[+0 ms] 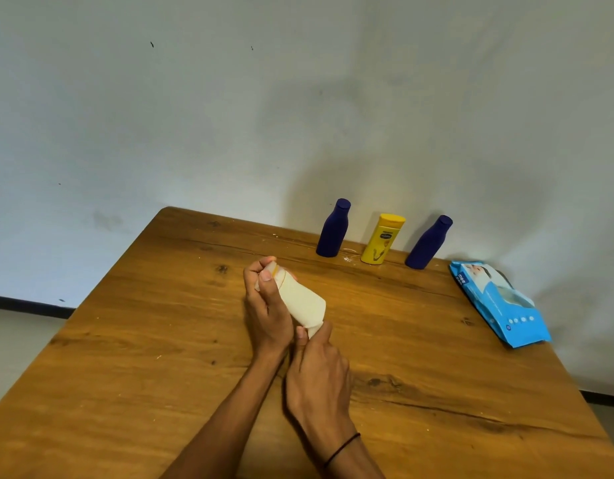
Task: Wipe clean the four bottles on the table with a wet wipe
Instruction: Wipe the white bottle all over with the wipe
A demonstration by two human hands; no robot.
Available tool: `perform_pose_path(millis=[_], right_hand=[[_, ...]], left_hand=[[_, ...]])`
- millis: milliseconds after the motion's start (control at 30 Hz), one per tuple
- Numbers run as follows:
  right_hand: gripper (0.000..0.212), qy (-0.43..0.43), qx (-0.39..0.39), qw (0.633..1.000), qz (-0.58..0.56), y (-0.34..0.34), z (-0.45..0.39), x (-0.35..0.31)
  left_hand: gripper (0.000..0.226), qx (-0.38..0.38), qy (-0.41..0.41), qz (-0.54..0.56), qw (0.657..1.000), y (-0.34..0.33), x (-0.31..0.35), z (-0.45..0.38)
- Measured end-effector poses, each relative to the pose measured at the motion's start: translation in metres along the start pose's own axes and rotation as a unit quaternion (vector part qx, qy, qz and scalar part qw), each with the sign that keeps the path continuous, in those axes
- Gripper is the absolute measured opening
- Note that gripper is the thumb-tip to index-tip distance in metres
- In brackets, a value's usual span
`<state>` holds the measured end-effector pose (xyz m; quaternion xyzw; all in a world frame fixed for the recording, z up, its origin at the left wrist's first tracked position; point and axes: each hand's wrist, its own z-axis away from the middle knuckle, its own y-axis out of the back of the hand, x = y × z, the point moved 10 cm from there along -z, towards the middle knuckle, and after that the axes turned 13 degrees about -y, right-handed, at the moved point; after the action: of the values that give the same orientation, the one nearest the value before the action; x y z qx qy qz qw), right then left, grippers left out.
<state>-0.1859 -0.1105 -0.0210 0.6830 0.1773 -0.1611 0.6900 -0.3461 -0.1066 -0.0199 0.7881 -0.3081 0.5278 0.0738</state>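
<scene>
Over the middle of the wooden table [153, 357] I hold a bottle [279, 271] tilted, almost wholly wrapped in a white wet wipe [303, 302]. Only a thin yellow line shows near its top. My left hand [265, 309] grips the upper, cap end. My right hand [317, 368] pinches the wipe at the lower end. Along the far edge by the wall stand a dark blue bottle [333, 229], a yellow bottle [382, 240] and a second dark blue bottle [428, 243], all upright and untouched.
A blue pack of wet wipes [499, 302] lies flat near the table's right edge. A pale wall rises right behind the bottles. The floor shows past the table's left edge.
</scene>
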Motion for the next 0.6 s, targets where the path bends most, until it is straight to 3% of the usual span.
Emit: perform_pose_path(millis=[100,167,300,367,467,600], right_hand=[[0.052,0.023,-0.014,1.0,-0.016,0.001,0.0,-0.003],[0.05,0.047,-0.043,0.991,-0.12,0.002,0.002,-0.006],[0.054,-0.001,-0.11,0.942,-0.318,-0.008,-0.004,0.009],[0.034,-0.027,-0.113,0.928,-0.355,-0.008,-0.007,0.013],[0.016,-0.077,-0.155,0.864,-0.473,-0.013,-0.009,0.014],[0.024,-0.151,-0.218,0.795,-0.545,-0.021,-0.01,0.014]], left_hand=[[0.072,0.013,0.004,-0.011,1.0,0.004,0.0,-0.002],[0.064,0.024,0.007,-0.011,1.0,0.006,-0.001,-0.003],[0.059,0.027,0.01,-0.016,0.999,0.007,-0.002,-0.004],[0.06,0.021,0.013,-0.021,0.999,0.007,-0.003,-0.004],[0.059,0.018,0.013,-0.027,0.999,0.007,-0.004,-0.004],[0.049,0.002,0.018,0.001,1.0,0.001,-0.004,-0.005]])
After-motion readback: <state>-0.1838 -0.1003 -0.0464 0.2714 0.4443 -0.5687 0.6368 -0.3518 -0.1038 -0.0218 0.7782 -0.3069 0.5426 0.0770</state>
